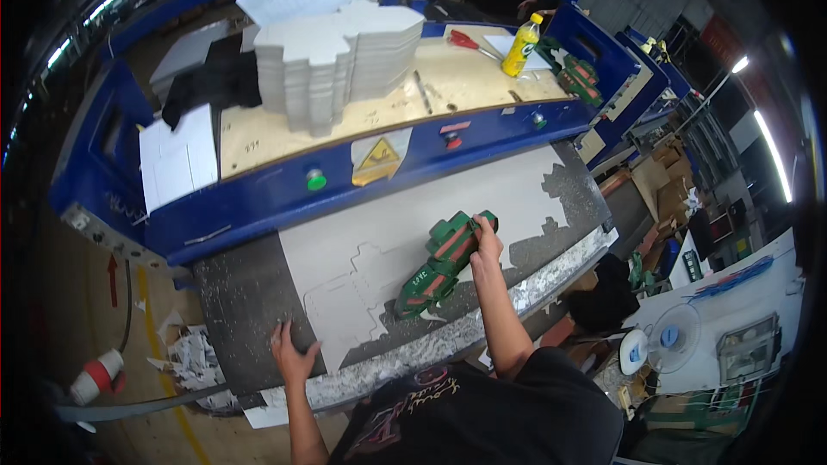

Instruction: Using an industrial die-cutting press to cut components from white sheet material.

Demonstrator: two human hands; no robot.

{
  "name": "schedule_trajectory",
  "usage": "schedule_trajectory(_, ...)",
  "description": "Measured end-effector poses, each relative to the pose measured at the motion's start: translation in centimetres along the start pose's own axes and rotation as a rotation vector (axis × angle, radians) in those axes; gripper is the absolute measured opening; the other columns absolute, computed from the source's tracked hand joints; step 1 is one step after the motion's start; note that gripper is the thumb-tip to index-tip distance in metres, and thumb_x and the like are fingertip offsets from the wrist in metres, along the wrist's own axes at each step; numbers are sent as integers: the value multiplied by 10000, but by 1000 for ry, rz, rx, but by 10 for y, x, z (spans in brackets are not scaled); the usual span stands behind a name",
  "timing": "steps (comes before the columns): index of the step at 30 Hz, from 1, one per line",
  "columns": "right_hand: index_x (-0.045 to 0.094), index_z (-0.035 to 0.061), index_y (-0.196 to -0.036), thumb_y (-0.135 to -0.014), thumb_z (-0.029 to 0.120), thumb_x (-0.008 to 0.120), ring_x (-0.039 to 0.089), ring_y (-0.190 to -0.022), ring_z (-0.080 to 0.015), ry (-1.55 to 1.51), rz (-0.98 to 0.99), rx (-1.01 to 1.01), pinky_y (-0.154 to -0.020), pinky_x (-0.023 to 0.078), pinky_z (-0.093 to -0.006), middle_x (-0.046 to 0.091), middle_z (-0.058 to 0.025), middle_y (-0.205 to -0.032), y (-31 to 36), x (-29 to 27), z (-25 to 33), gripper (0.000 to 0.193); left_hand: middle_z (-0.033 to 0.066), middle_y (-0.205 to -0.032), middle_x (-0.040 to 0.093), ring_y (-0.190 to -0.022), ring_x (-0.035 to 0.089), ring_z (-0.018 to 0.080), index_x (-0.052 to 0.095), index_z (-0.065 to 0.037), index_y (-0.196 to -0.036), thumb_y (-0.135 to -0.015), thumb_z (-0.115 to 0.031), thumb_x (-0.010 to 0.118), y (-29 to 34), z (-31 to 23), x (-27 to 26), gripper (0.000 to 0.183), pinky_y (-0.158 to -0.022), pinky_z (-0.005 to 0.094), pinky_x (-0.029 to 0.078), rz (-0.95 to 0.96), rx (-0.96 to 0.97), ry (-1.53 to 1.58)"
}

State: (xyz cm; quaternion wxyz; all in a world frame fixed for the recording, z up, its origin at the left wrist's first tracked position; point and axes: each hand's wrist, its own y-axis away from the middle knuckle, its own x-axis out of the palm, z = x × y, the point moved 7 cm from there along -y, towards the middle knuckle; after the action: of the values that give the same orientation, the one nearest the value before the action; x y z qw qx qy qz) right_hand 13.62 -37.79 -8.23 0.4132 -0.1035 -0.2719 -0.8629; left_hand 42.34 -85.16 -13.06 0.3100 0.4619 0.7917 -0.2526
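Observation:
My right hand [488,248] grips the upper end of a green cutting die [439,269] with reddish-brown inner faces. The die is over a pale grey sheet [413,215] lying on the dark cutting bed [245,306]; whether it touches the sheet I cannot tell. Left of the die, a stepped outline shows in the sheet, and notched cut-outs run along its near and right edges. With fingers spread, my left hand [293,359] rests at the sheet's near left corner, on or just above the bed, holding nothing.
Behind the bed rises a blue press beam with green [316,179] and red [453,141] buttons. Its wooden top carries a stack of cut pieces [314,60], red-handled pliers [472,43], a yellow bottle [522,46] and another green die [579,79]. Paper scraps [196,357] lie at left; a fan [676,336] stands at right.

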Motion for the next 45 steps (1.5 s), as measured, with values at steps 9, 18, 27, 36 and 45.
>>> schedule_trajectory(9, 480, -15, -1322, -687, 508, 844, 421, -1308, -430, 903, -491, 18, -1107, 334, -552, 471, -278, -1334, -41, -30, 6, 899, 265, -1337, 562, -1316, 460, 445, 570, -32, -1323, -675, -175, 890, 75, -25, 17, 738, -1118, 507, 358, -117, -306, -16)
schedule_trajectory(18, 459, 33, -1365, -702, 415, 883, 406, -1264, -449, 1267, 318, -902, -1057, 325, -572, 443, -284, -1324, -36, -78, 30, 875, 197, -1133, 680, -1092, 635, 363, 648, -26, -1223, -739, -231, 864, 42, -151, 132, 569, -949, 444, 499, 58, -25, 104)
schedule_trajectory(27, 608, 82, -1198, -772, 360, 846, 533, -1126, -372, 1189, 1035, -887, -976, 425, -485, 560, -158, -1207, 0, -157, 28, 562, 125, -694, 670, -628, 665, 275, 715, -47, -813, -780, -332, 853, 135, -178, 193, 318, -631, 382, 531, 448, -219, 37)
schedule_trajectory(36, 685, 90, -1014, -826, 286, 798, 656, -964, -352, 1265, 1534, -446, -857, 516, -457, 690, -132, -962, -25, -163, -1, 294, 153, -783, 693, -740, 684, 331, 695, -38, -877, -838, -320, 787, 69, -190, 185, 299, -670, 405, 532, 127, -112, 93)
schedule_trajectory(45, 702, 140, -1085, -707, 123, 804, 591, -1129, -324, 1442, 1411, -886, -969, 458, -459, 664, -92, -1074, -45, -95, -26, 392, 119, -766, 731, -675, 707, 194, 721, -2, -943, -837, -157, 811, 71, -204, 188, 208, -661, 322, 555, -99, -184, 254)
